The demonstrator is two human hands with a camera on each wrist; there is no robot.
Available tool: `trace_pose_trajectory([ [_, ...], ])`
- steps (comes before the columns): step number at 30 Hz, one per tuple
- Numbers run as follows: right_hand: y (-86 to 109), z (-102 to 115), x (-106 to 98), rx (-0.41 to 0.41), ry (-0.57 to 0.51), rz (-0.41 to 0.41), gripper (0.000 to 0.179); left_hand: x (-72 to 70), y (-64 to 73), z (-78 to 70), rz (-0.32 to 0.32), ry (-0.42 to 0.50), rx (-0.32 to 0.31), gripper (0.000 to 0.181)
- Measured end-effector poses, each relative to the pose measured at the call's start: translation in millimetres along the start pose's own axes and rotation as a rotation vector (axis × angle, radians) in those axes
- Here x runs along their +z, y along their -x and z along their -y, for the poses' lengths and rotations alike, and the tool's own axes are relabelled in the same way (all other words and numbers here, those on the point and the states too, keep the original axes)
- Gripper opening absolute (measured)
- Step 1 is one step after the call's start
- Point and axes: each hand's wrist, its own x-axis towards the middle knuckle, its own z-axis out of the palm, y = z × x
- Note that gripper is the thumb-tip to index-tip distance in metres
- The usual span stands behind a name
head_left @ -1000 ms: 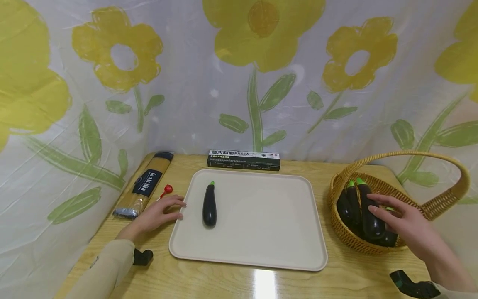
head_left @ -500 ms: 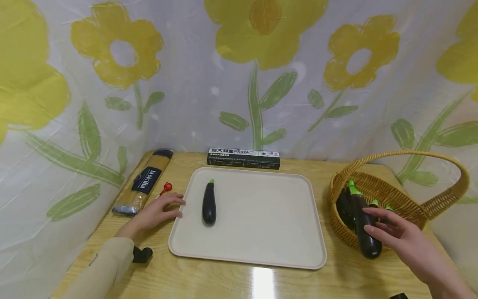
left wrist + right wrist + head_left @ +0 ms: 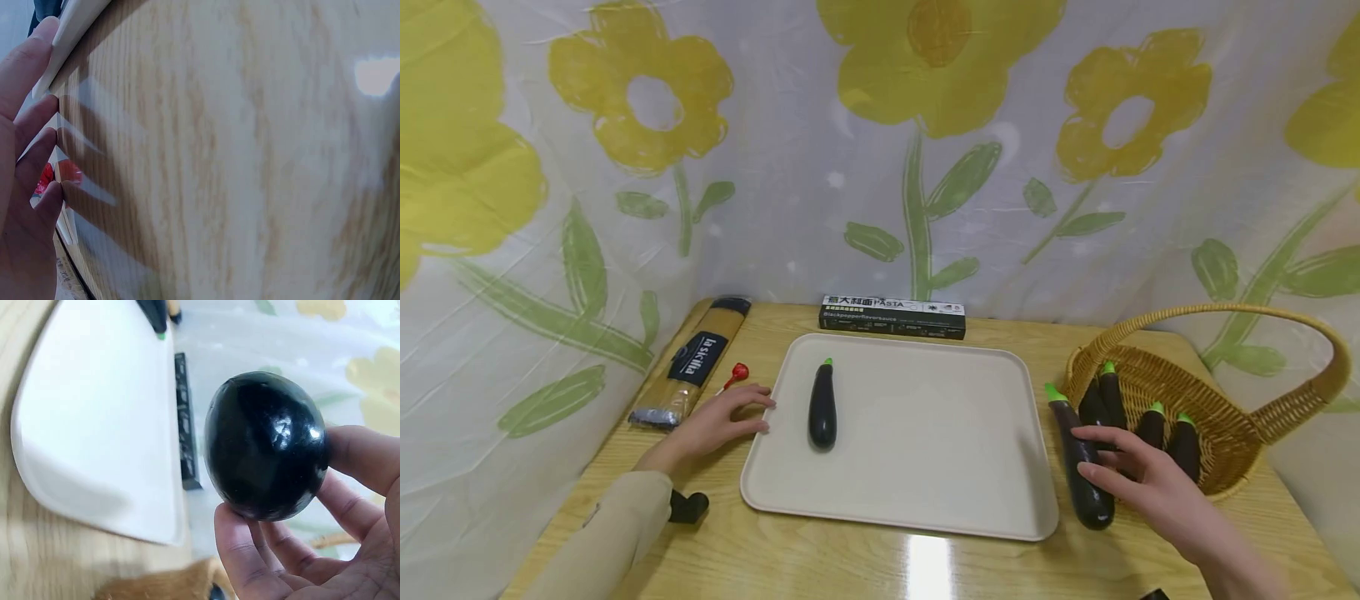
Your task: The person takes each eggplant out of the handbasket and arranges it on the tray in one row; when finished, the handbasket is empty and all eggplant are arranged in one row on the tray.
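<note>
An eggplant (image 3: 1081, 467), dark with a green cap, is pinched between the thumb and fingers of my right hand (image 3: 1150, 479). It hangs between the tray and the wicker basket; the right wrist view shows its round glossy end (image 3: 265, 447) close up. Several more eggplants lie in the basket (image 3: 1225, 417), partly hidden by the hand. Another eggplant (image 3: 823, 406) lies upright in the picture on the left of the cream tray (image 3: 925, 442). My left hand (image 3: 718, 427) rests at the tray's left edge, fingertips touching the rim, fingers relaxed.
A pasta pack (image 3: 694, 362) lies at the table's left, beside a red lollipop (image 3: 740, 372). Behind the tray stands a black pasta box (image 3: 891, 317). The basket's tall handle (image 3: 1225, 310) arches over its opening. A flowered curtain (image 3: 775, 208) closes off the back and sides.
My right hand has lifted an eggplant out of the basket and carried it left toward the tray. My left hand stays at the tray's edge.
</note>
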Motion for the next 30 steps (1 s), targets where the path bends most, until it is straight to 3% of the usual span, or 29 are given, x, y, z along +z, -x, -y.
trace_pose_trajectory([
  [16, -57.7, -1, 58, 0.012, -0.186, 0.114, 0.050, 0.4, 1.5, 1.4, -0.004, 0.014, -0.002, 0.035],
  [25, -94.1, 13, 100, -0.045, -0.270, 0.169, 0.049, -0.1, 1.3, 0.2, -0.003, 0.013, -0.005, 0.033],
  [30, -114.2, 22, 119, -0.079, -0.260, 0.172, 0.047, -0.4, 2.1, -1.1, -0.001, 0.026, -0.010, 0.034],
])
